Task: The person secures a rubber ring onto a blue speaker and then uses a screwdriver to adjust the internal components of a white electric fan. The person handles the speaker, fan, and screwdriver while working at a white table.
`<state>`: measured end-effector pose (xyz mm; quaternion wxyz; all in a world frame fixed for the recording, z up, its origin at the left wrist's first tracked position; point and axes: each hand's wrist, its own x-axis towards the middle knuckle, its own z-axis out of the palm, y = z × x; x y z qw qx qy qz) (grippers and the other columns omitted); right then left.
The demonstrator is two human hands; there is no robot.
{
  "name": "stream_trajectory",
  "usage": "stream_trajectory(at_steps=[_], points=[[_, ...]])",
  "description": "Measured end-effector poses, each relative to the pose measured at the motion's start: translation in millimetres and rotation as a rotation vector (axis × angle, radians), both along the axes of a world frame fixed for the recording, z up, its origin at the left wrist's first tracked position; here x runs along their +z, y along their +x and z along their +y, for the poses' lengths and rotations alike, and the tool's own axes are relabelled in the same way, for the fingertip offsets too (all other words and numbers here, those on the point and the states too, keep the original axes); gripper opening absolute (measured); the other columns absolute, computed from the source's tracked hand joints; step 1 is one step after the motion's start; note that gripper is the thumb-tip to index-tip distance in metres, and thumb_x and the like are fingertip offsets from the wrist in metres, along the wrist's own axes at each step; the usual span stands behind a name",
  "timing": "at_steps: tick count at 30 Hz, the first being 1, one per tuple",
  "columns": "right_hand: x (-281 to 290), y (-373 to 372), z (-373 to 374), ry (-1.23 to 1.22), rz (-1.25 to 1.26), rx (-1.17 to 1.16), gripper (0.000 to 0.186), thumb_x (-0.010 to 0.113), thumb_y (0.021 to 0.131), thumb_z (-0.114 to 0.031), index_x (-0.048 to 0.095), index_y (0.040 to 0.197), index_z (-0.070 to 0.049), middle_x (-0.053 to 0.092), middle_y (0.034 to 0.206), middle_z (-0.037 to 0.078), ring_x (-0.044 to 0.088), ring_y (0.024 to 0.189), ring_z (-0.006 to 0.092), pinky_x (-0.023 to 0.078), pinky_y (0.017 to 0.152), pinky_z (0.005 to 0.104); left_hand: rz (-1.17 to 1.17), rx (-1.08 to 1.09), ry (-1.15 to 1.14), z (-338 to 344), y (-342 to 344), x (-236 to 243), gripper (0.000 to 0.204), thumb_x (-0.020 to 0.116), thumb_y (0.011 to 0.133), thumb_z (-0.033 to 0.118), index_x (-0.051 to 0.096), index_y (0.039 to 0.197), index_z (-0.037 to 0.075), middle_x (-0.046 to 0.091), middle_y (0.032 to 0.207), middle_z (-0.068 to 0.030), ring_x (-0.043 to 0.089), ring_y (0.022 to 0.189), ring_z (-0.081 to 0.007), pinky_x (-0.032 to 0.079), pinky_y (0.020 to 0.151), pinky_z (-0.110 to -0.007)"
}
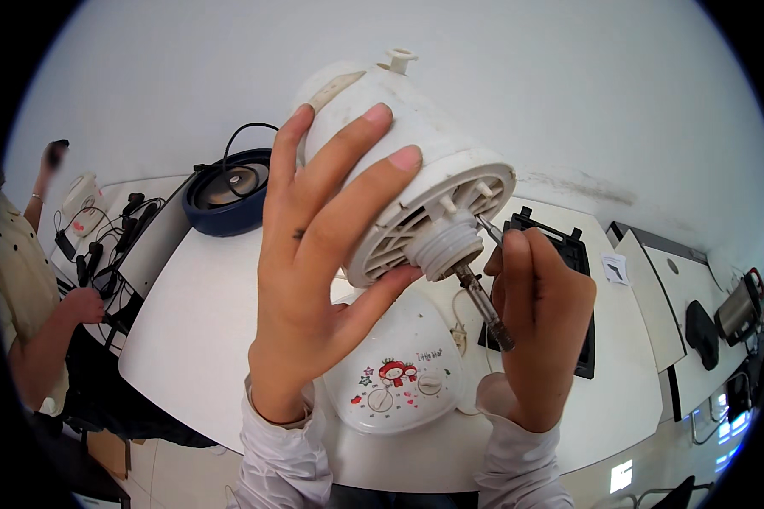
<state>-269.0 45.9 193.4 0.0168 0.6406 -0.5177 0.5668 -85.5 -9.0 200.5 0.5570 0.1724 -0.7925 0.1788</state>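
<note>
My left hand (314,246) holds up a white plastic tank (433,119), tilted so its ribbed round underside faces right and down. Its fingers spread over the side, with the thumb below the rim. From the underside juts a white threaded neck (446,246), and a clear, brown-stained tube (484,305) sticks out of it. My right hand (539,314) is closed around a screwdriver (491,229); only its metal shaft shows, the tip at the underside beside the neck. Beneath lies a white appliance base (399,365) with cartoon prints and two knobs.
An open black tool case (579,254) lies behind my right hand on the white table (195,339). A dark blue round appliance (221,222) with a cable stands at the back left. Another person (38,314) works at the left; a metal kettle (738,307) stands far right.
</note>
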Motion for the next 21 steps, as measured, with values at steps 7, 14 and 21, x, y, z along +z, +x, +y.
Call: stream_trajectory(at_steps=[7, 14, 21], points=[[13, -8, 18, -0.115, -0.172, 0.055, 0.007, 0.066, 0.083, -0.005, 0.06, 0.085, -0.001, 0.061, 0.061, 0.002, 0.05, 0.049, 0.0032, 0.03, 0.041, 0.0194, 0.116, -0.058, 0.164, -11, 5, -8, 0.091, 0.081, 0.062, 0.027, 0.038, 0.14, 0.008, 0.032, 0.146, -0.0199, 0.038, 0.132, -0.0337, 0.037, 0.104, -0.045], [2, 7, 6, -0.328, 0.032, 0.099, 0.013, 0.071, 0.077, 0.002, 0.063, 0.088, 0.001, 0.063, 0.066, 0.006, 0.053, 0.047, 0.0107, 0.038, 0.043, 0.0212, 0.086, -0.071, 0.151, -8, 5, -5, 0.088, 0.08, 0.062, 0.027, 0.039, 0.138, 0.008, 0.032, 0.146, -0.0202, 0.04, 0.131, -0.0339, 0.04, 0.102, -0.043], [-1, 7, 2, -0.334, 0.056, 0.109, 0.014, 0.072, 0.077, 0.0, 0.063, 0.087, 0.003, 0.062, 0.066, 0.007, 0.052, 0.045, 0.0114, 0.038, 0.043, 0.0222, 0.046, -0.061, 0.192, -5, 7, -4, 0.088, 0.081, 0.062, 0.023, 0.04, 0.138, 0.009, 0.032, 0.147, -0.02, 0.042, 0.129, -0.0332, 0.044, 0.098, -0.042]])
